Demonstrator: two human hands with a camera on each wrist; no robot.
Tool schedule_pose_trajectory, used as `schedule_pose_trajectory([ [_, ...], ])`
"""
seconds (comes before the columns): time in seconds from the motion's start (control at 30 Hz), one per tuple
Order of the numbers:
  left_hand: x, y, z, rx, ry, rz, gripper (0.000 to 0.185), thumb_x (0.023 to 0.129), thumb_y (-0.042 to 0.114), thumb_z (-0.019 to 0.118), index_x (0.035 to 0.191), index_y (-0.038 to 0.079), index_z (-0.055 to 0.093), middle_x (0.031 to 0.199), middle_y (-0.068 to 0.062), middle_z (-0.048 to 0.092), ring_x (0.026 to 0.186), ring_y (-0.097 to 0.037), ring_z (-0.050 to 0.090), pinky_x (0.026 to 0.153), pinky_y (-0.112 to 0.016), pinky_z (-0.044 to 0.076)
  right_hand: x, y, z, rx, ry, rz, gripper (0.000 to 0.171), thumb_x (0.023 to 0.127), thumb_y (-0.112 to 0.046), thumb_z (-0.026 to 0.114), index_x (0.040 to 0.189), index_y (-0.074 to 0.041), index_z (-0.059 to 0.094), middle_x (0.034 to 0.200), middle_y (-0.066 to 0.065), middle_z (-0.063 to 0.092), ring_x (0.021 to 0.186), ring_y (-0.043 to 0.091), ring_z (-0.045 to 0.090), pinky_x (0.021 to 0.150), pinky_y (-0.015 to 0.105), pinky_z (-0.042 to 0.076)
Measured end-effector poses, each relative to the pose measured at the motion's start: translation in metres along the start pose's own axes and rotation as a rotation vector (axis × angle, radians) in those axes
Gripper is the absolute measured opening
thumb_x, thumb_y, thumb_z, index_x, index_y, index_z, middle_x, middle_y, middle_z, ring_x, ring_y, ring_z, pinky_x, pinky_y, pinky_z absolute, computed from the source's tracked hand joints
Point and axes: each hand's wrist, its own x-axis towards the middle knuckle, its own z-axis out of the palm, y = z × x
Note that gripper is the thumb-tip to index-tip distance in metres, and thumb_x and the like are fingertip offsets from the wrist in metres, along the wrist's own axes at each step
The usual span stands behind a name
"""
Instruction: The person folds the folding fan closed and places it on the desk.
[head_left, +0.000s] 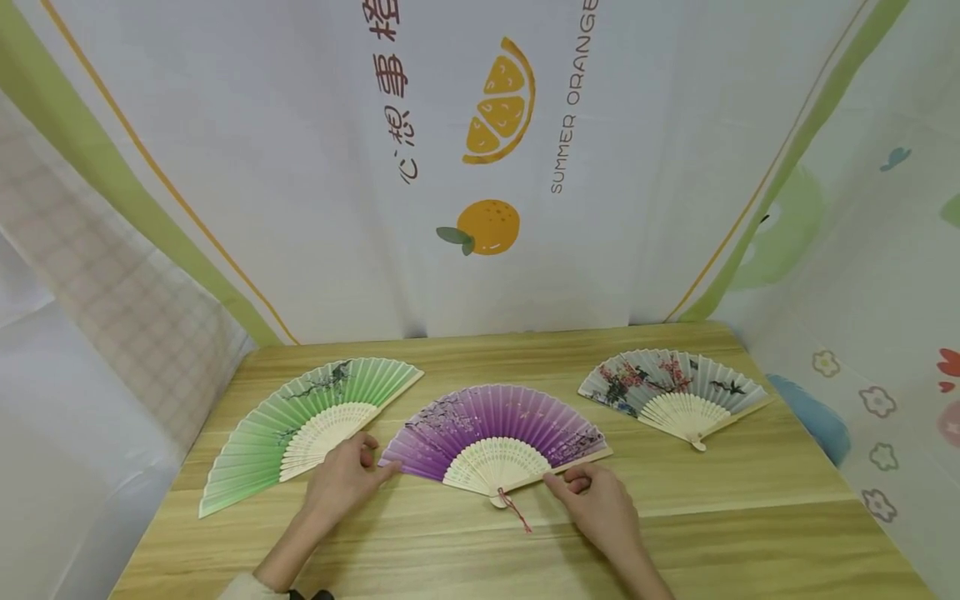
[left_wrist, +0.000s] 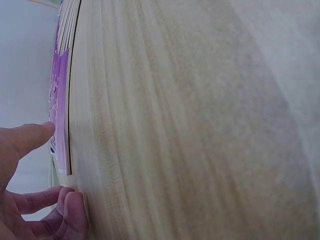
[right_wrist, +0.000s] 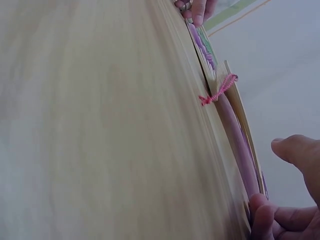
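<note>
Between the two hands, on the pale wooden tabletop (head_left: 465, 550), lies an opened purple folding fan with cream bamboo ribs (head_left: 495, 429), spread flat with its pivot and red tassel cord (head_left: 515, 508) pointing toward the person. The left hand (head_left: 343, 479) rests at the fan's left edge, fingertips (left_wrist: 37, 132) touching the purple leaf, the other fingers loosely curled on the table. The right hand (head_left: 600, 500) meets the right outer rib, forefinger extended along it; whether it pinches the rib cannot be told. Both wrist views are close and blurred, showing the fan only edge-on. A green open fan (head_left: 300, 425) lies to the left, a grey floral fan (head_left: 675, 392) well apart on the right.
</note>
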Motion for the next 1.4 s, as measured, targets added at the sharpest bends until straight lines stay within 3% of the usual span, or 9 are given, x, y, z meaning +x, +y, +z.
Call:
schedule_pose_trajectory([
  [0.53, -0.002, 0.001, -0.002, 0.001, 0.007, 0.005, 0.049, 0.079, 0.038, 0.088, 0.103, 0.002, 0.065, 0.089, -0.005, 0.065, 0.084, -0.027, 0.062, 0.07, -0.047, 0.05, 0.0, -0.004, 0.005, 0.002, 0.013, 0.02, 0.036, 0.084, -0.051, 0.08, 0.085, -0.016, 0.073, 0.075, -0.008, 0.062, 0.066, 0.011, 0.056, 0.059, 0.034, 0.045],
  [1.0, -0.001, 0.0, 0.0, -0.003, 0.0, -0.001, 0.045, 0.077, 0.038, 0.089, 0.095, 0.006, 0.063, 0.088, -0.004, 0.063, 0.081, -0.024, 0.06, 0.068, -0.044, 0.05, 0.008, 0.003, -0.003, 0.039, 0.016, 0.015, 0.034, 0.087, -0.047, 0.08, 0.086, -0.014, 0.076, 0.075, -0.005, 0.064, 0.068, 0.012, 0.058, 0.062, 0.035, 0.048],
  [1.17, -0.002, 0.002, 0.0, 0.003, -0.001, 0.003, 0.044, 0.077, 0.038, 0.09, 0.094, 0.006, 0.063, 0.088, -0.004, 0.064, 0.082, -0.024, 0.061, 0.069, -0.044, 0.051, 0.021, 0.014, -0.023, 0.058, 0.045, 0.033, 0.043, 0.088, -0.045, 0.079, 0.098, -0.004, 0.074, 0.08, -0.001, 0.068, 0.073, 0.018, 0.063, 0.072, 0.042, 0.051],
  [1.27, -0.003, 0.002, 0.001, 0.0, 0.001, -0.002, 0.044, 0.077, 0.037, 0.09, 0.093, 0.006, 0.063, 0.088, -0.005, 0.063, 0.082, -0.024, 0.061, 0.069, -0.044, 0.051, 0.028, 0.021, -0.033, 0.04, 0.051, 0.041, 0.057, 0.088, -0.048, 0.079, 0.11, 0.003, 0.069, 0.088, 0.004, 0.069, 0.082, 0.025, 0.066, 0.079, 0.048, 0.051],
  [1.4, -0.003, 0.002, 0.001, 0.0, 0.007, -0.001, 0.045, 0.076, 0.038, 0.09, 0.092, 0.006, 0.063, 0.087, -0.005, 0.063, 0.081, -0.023, 0.061, 0.068, -0.044, 0.05, 0.036, 0.029, -0.041, 0.024, 0.04, 0.049, 0.067, 0.086, -0.051, 0.08, 0.119, 0.006, 0.065, 0.099, 0.012, 0.069, 0.09, 0.031, 0.066, 0.082, 0.051, 0.05],
])
